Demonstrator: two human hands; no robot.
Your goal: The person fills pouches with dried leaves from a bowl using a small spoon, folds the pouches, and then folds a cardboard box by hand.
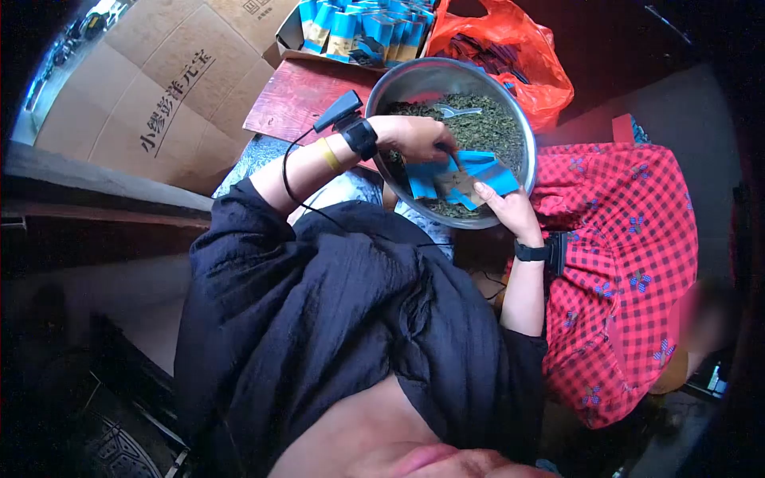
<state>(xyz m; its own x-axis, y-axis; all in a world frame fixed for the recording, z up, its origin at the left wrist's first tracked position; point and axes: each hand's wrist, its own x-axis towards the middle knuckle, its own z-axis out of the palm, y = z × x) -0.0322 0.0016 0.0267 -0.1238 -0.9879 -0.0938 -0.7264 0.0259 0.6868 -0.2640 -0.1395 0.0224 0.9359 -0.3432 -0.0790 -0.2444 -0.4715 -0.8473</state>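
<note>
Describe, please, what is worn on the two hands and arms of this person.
The left hand has a black wristband with a black device mounted beside it, a black cable and, further up the forearm, a thin yellow band. The right hand has a black strap at the wrist, with a dark boxy piece beside it. Both sleeves are black and leave the forearms bare.

Leaves (494,123) lie in the basin (531,143), with a spoon (462,111) on them. Beyond and left of the basin, a box (319,56) holding packets (344,36) stands on the surface (299,92); beyond and right lies a bag (543,89). Cardboard (119,95) is farther left, cloth (629,239) right of the basin.
</note>
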